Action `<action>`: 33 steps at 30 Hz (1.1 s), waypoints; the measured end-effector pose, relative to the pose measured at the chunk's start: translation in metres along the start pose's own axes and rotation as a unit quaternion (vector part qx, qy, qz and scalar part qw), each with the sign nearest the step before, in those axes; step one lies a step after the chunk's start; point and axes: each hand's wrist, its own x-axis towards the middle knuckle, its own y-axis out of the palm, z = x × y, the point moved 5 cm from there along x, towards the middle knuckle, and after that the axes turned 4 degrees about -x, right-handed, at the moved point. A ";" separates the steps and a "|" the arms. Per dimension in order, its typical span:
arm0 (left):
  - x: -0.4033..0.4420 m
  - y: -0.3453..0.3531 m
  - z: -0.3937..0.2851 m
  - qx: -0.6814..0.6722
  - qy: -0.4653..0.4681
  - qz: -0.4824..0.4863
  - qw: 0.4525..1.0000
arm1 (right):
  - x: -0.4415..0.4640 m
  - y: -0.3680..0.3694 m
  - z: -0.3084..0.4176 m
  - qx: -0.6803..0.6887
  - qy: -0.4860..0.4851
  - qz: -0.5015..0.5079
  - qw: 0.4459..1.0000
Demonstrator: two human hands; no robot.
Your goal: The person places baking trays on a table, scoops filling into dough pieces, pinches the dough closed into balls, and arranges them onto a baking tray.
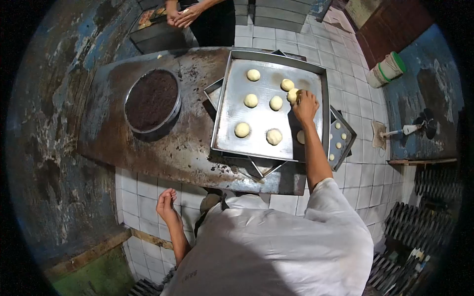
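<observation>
My right hand (306,106) reaches over a metal baking tray (227,98), its fingers closed around a pale dough ball (293,94). Close beside that ball sits another dough ball (287,85), and several more lie spread over the tray, such as one dough ball (274,137) towards the near side. Part of one ball is hidden by my forearm. Away from the tray, my left hand (167,201) hangs off the near edge of the table with its fingers curled in; nothing shows in it.
A round bowl of dark brown crumbly filling (153,101) stands on the worn table (197,148). More trays are stacked crosswise underneath, one lower tray (345,135) holding small dough balls. Across the table are another person's hands (185,17). Buckets (387,69) stand by the right wall.
</observation>
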 end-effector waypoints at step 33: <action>0.007 0.175 -0.011 -0.293 -0.385 0.325 0.813 | -0.273 -0.002 0.188 0.604 0.300 0.419 0.608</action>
